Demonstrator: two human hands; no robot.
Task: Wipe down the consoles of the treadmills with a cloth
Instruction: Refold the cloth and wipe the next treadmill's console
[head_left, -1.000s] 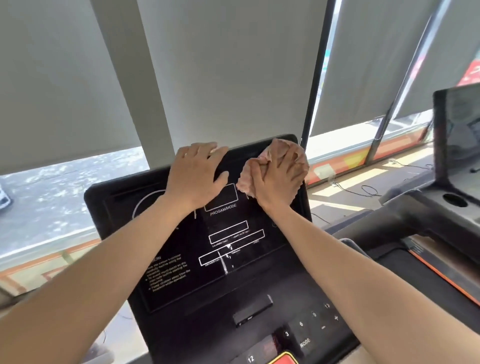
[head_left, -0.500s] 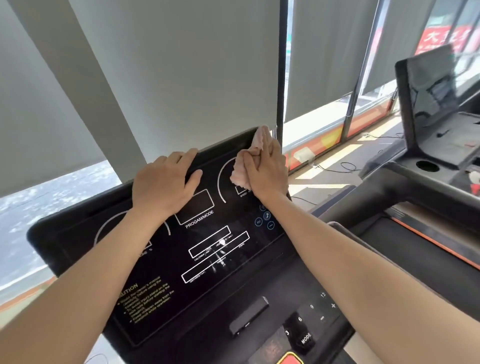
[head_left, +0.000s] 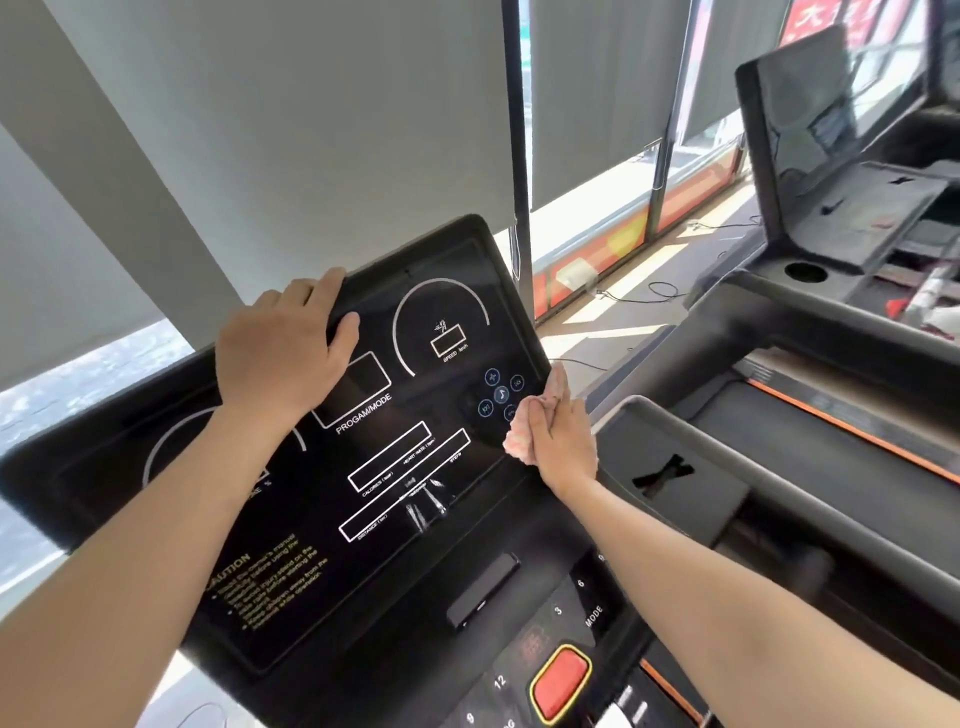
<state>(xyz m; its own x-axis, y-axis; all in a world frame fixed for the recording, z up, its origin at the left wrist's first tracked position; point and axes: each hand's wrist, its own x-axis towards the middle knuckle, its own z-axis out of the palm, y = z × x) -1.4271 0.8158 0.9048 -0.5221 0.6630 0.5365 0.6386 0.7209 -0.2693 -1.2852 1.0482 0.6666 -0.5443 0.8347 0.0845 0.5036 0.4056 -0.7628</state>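
Observation:
The black treadmill console (head_left: 395, 467) with white display outlines fills the middle of the view, tilted toward me. My left hand (head_left: 283, 348) lies flat on its upper middle, fingers over the top edge. My right hand (head_left: 563, 436) presses a small pink cloth (head_left: 524, 434) against the console's right edge, just below the round blue buttons (head_left: 500, 395). Part of the cloth sticks out above my fingers.
A red stop button (head_left: 561, 680) and number keys sit on the lower panel. A second treadmill console (head_left: 810, 130) stands to the right, with a cup hole (head_left: 805, 271) and black handrails (head_left: 779, 322). Grey roller blinds (head_left: 291, 124) and cables on the floor lie behind.
My right hand has slid the cloth from the console's top right corner down along its right edge. The left hand stays on the console's top. My view has shifted right and lower.

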